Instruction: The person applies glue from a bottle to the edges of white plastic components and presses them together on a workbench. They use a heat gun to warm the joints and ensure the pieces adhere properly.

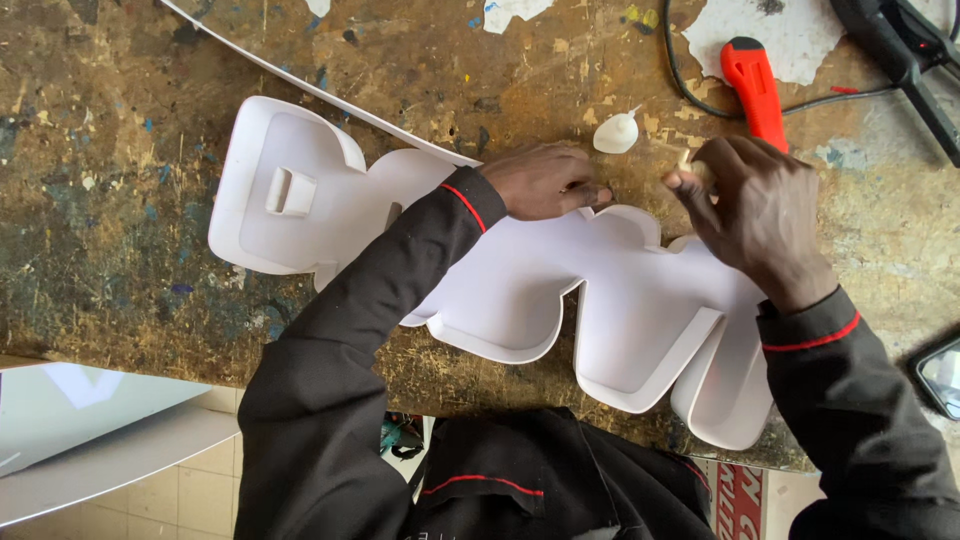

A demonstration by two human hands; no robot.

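At the far left, a flat white panel (90, 430) is lying below the edge of the paint-spattered desk (110, 150). On the desk a white moulded letter-shaped shell (520, 290) is lying open side up, stretching from its square end with a small raised tab at left to its curved lobes at right. A thin white strip (320, 95) is running diagonally from the upper left down to the shell's upper wall. The left hand (545, 182), in a dark sleeve with red piping, is pressing flat on the shell's upper rim, fingers drawn together and bearing down on the wall where the strip meets it. Just above, a small white nozzle-tipped bottle (615, 133) is lying on the desk. The right hand (755, 205) is hovering over the rim beside it, its grip closed in a pinch on a small pale object (692, 168) whose kind cannot be told. An orange-handled utility knife (755, 85) is resting behind that hand, with a black cable (690, 70) and a black tool (900, 50) at the upper right. By appearance, the step in hand is fixing the strip to the shell's wall; the next move is likely calling for steady pressure and exact alignment at the curve.
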